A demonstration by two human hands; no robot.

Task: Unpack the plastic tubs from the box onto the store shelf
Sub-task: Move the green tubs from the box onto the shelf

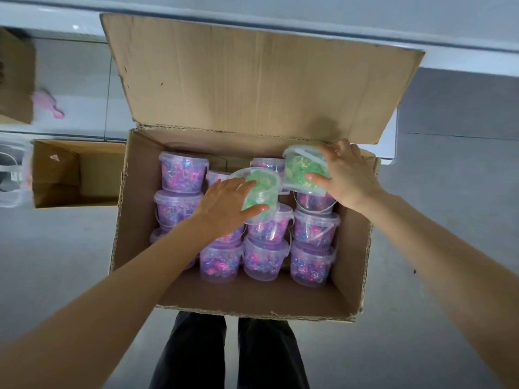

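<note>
1. A big open cardboard box (252, 293) sits on the grey floor (449, 220), with its far flap (252, 80) standing up.
2. The box holds rows of clear lidded tubs with pink and purple contents (179, 172), lying on their sides and packed close together.
3. The left hand (224, 203) grips the left green tub (264, 189). Its fingers are spread over the tub's side and the thumb is pressed in from below. This tub is tilted and sits just above the pink and purple ones, near the middle of the box.
4. The right hand (345, 175) grips the right green tub (303, 169). The thumb lies across the front and the fingers wrap over the far side. This tub is raised at the box's far right corner, level with the rim.
5. The two green tubs are just beside each other; whether they touch I cannot tell.
6. A smaller open cardboard box (75, 172) stands to the left on the floor, with blurred clear containers (11, 169) beyond it.
7. A white shelf (78, 80) runs behind the boxes, with a blurred pink item (47, 105) on it.
8. Dark trouser legs (230, 352) show below the big box.
</note>
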